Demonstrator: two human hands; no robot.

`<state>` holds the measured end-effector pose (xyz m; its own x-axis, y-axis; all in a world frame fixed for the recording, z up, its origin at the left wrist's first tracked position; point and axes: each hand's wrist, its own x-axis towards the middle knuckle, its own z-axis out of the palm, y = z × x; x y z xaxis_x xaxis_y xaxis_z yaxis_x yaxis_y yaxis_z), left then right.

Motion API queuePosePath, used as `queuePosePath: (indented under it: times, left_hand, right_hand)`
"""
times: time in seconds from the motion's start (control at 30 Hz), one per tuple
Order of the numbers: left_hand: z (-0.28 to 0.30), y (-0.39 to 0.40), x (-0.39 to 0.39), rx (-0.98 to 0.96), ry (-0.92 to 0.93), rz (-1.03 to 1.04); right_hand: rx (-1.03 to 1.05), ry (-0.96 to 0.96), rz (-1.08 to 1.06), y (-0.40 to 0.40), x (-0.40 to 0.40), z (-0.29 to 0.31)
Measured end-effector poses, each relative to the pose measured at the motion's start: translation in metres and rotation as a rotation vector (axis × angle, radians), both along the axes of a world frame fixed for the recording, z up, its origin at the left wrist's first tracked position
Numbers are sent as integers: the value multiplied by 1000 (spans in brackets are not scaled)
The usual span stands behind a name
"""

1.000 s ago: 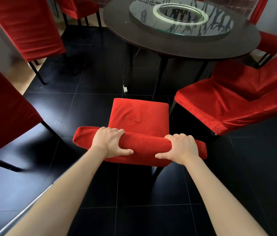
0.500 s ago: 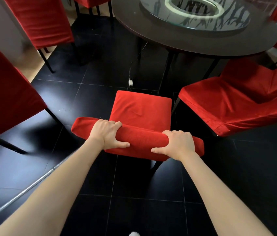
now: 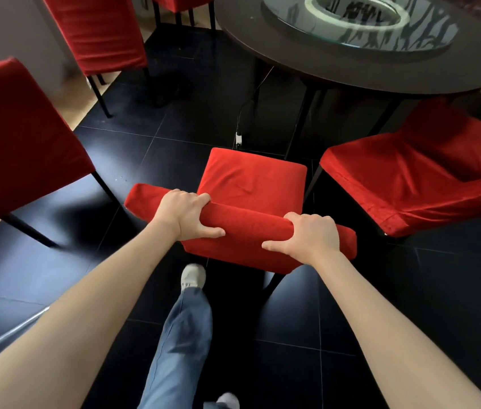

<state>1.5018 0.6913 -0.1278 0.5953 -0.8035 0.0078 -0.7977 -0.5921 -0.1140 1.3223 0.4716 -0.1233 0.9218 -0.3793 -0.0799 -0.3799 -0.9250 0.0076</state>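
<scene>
Both hands gripped the top of the backrest (image 3: 246,224) of a red-covered chair (image 3: 251,178). The left hand (image 3: 184,215) was curled over the left part of the backrest, with its fingers over the far side and its thumb pressed along the near face. The right hand (image 3: 311,236) held the right part the same way, thumb pointing inward. A stretch of red cloth lay bare between the two hands, and each end of the backrest stuck out beyond them.

The chair's seat lay just ahead of the hands and faced a round dark table (image 3: 351,75) further ahead and to the right. The table's top carried a glass turntable (image 3: 428,33). A cable with a white plug (image 3: 238,138) hung down just beyond the seat's far edge.

A second red chair (image 3: 416,178) stood to the right of the right hand, close beside the held one. A third red chair (image 3: 17,128) stood well to the left of the left hand, and a fourth red chair (image 3: 97,31) was far ahead on the left.

Below the hands, nearer the person, a leg in blue jeans (image 3: 180,343) reached forward. Its pale shoe (image 3: 192,276) was on the black tiled floor (image 3: 144,160) just under the backrest.
</scene>
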Motion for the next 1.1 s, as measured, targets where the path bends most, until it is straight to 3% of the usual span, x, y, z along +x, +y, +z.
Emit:
queuePosePath:
  times: [0.3,1.1]
  left_hand:
    - [-7,17,-20,-16,0,15]
    - [-5,-28,40,-46,-29,39]
  right_hand:
    - [-36,-60,43,15,-20,-4]
    - [-20,-107,48,-32,40,0]
